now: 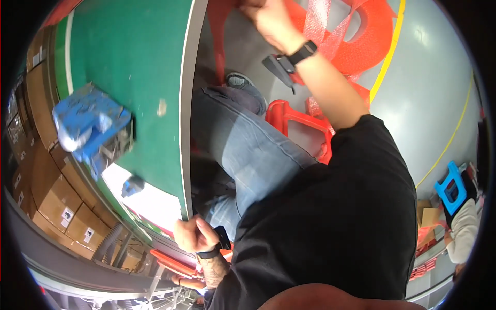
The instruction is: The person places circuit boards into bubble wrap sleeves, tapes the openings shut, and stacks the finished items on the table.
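My left hand (195, 235) is at the near corner of the green table (150, 67), beside a white sheet (150, 204). Its fingers are curled in, and what they hold, if anything, is hidden. A small blue and black object (133, 186) lies on that sheet. My right hand (271, 23) is stretched out past the table's edge, next to red bubble wrap (318, 20). Motion smears its fingers and the upper rim of the view cuts them off. Farther along the tabletop stands a worn blue device (90, 116) with a metal part and something white in it.
A roll of red bubble wrap (374, 41) and a red plastic stool (279, 114) are on the grey floor beside my legs. Cardboard boxes (64, 206) are stacked beyond the table. At the far right, a person in a light sleeve (465, 232) is near a blue stool (452, 188).
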Action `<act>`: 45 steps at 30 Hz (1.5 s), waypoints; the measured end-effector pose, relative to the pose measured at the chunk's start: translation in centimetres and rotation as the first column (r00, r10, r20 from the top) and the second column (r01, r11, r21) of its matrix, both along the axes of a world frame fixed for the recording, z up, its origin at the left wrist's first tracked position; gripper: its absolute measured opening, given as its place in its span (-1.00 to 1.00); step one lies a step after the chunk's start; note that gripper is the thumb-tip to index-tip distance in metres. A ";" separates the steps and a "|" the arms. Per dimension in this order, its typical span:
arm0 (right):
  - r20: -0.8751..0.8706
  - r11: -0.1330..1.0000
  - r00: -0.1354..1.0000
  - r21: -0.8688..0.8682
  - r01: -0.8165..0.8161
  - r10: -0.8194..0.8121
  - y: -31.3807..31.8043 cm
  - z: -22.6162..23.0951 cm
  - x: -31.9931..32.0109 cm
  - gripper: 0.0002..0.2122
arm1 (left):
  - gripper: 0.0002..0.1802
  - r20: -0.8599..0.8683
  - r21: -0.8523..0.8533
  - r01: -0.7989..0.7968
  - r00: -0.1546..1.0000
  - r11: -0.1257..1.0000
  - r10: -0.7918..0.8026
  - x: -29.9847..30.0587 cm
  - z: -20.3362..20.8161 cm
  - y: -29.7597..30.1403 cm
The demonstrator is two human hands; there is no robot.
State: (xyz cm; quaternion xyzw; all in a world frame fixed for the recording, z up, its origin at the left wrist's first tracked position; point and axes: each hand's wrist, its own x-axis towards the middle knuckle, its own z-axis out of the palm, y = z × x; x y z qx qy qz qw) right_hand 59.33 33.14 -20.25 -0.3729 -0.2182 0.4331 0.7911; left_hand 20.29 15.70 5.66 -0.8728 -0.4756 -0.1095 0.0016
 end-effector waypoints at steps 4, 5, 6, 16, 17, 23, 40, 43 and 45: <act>-0.170 0.972 0.985 0.227 0.060 -0.021 -9.4 16.3 3.9 -0.41 | -0.88 0.390 -0.162 0.110 0.920 0.981 -0.039 3.7 2.7 -0.7; -0.108 0.972 0.994 0.233 0.043 -0.018 -12.1 19.4 4.3 -0.41 | -0.82 0.418 -0.235 0.153 0.907 0.960 -0.042 5.3 3.7 -1.0; -0.059 0.970 0.998 0.242 0.029 -0.015 -14.7 22.4 4.1 -0.42 | -0.73 0.465 -0.323 0.196 0.885 0.926 -0.025 7.2 4.2 -1.1; 0.491 0.850 0.861 0.389 -0.356 0.136 -31.7 35.7 1.5 -0.48 | -0.47 0.718 0.154 0.334 0.609 0.930 -0.338 24.0 0.8 1.6; 0.359 0.860 0.930 0.449 -0.244 0.076 -34.0 36.7 2.1 -0.53 | -0.47 0.723 0.172 0.310 0.605 0.935 -0.334 23.8 0.5 2.0; 0.379 0.520 0.368 0.478 0.708 -0.849 -47.2 41.8 15.0 -0.64 | -0.72 0.604 0.299 0.189 0.722 0.935 -0.339 19.1 -1.9 3.1; 0.658 -0.017 -0.561 0.641 0.767 -0.502 -61.0 45.2 27.9 -0.65 | -0.77 0.439 0.333 0.088 0.866 0.939 -0.237 5.2 4.9 -4.7; 0.734 -0.015 -0.468 0.530 0.848 -0.492 -59.4 41.4 31.5 -0.65 | -0.80 0.224 0.422 0.026 0.966 0.906 -0.132 -2.5 7.8 -7.9; 0.812 -0.014 -0.372 0.410 0.912 -0.450 -58.9 37.3 33.5 -0.65 | -0.78 0.121 0.561 0.002 0.989 0.828 -0.085 -6.9 10.1 -9.5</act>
